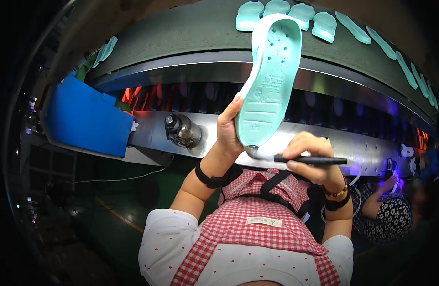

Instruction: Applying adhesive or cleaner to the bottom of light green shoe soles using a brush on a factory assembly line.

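A mint-green shoe sole (269, 88) stands upright in the middle, its hollowed face with small holes and raised lines turned toward me. My left hand (228, 128) grips its lower left edge, thumb along the side. In my right hand (311, 155) is a brush (319, 160) with a black handle, held between thumb and fingers. The brush's dark bristles (251, 150) touch or nearly touch the sole's lower end. Part of the right hand is slightly blurred.
More mint-green soles (324, 26) lie along a dark conveyor belt (181, 35) beyond a metal ledge. A dark-lidded bottle (182, 131) stands on the steel bench (150, 121). A blue box-shaped panel (86, 119) is at left. Another person (391, 214) sits at right.
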The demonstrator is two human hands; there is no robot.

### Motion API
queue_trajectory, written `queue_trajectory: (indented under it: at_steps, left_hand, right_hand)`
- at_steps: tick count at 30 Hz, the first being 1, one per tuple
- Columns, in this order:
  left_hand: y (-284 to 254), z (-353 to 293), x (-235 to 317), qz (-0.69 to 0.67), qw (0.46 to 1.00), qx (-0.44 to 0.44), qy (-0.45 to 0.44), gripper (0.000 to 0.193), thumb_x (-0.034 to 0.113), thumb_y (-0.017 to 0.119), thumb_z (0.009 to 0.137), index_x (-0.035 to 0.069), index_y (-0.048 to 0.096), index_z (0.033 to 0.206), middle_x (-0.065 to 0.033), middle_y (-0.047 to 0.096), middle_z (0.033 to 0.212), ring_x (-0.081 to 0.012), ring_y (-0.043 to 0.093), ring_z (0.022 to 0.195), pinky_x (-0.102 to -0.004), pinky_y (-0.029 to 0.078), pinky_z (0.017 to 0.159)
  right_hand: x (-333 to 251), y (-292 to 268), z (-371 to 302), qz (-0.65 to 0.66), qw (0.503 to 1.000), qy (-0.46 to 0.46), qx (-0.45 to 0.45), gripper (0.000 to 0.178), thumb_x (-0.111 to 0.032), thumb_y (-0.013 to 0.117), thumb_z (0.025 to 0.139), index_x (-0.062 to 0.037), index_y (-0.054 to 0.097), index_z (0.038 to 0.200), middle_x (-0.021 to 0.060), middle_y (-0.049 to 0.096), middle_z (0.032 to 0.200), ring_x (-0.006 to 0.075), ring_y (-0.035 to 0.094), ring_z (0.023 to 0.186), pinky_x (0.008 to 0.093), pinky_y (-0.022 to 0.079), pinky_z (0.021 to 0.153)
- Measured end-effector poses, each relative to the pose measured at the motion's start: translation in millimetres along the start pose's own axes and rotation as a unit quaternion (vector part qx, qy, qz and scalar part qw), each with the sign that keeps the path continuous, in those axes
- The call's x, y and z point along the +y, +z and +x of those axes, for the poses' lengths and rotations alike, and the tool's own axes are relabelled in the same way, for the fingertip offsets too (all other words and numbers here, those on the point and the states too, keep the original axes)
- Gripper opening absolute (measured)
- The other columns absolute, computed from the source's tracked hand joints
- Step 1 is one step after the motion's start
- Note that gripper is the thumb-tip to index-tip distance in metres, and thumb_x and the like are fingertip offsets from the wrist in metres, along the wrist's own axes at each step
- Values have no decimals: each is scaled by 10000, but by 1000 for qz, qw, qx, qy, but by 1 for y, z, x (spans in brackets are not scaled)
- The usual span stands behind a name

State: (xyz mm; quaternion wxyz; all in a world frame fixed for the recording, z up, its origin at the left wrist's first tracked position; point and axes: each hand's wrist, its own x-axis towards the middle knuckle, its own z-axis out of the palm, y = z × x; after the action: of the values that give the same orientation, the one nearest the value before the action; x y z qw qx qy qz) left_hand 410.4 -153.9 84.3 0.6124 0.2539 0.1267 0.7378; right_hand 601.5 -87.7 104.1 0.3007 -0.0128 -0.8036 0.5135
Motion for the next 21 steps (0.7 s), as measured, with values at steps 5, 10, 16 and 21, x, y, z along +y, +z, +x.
queue_trajectory:
  at_steps: [5, 10, 16, 21]
  left_hand:
    - [-12, 2, -4, -6, 987, 46, -155, 429, 273, 433, 871, 7, 417, 1208, -153, 549, 1093, -238, 583, 946, -392, 471, 848]
    - [-1, 6, -1, 128, 957, 15, -262, 442, 245, 516, 844, -11, 445, 1197, -121, 553, 1082, -180, 572, 934, -316, 464, 826]
    - [6, 2, -7, 156, 924, -10, -350, 467, 234, 528, 841, -24, 431, 1218, -137, 533, 1127, -189, 555, 976, -306, 458, 838]
    - [0, -6, -8, 205, 913, 0, -352, 507, 234, 539, 834, -27, 403, 1247, -142, 511, 1173, -191, 541, 1013, -305, 445, 860]
  right_hand:
    - [-18, -14, -6, -63, 997, -29, -15, 205, -28, 710, 641, -49, 637, 831, 75, 651, 850, 209, 604, 767, 300, 472, 700]
    - [-20, -30, -5, -186, 954, -10, -235, 194, -27, 637, 694, -69, 634, 883, 79, 647, 917, 240, 618, 790, 308, 487, 684]
    - [-11, -39, -22, -183, 963, 13, -197, 210, -92, 562, 697, -97, 629, 896, 48, 639, 964, 239, 614, 833, 320, 478, 689]
    - [-35, -49, -17, -258, 921, 6, -293, 226, -102, 555, 691, -106, 625, 906, 36, 638, 959, 230, 611, 828, 311, 477, 679]
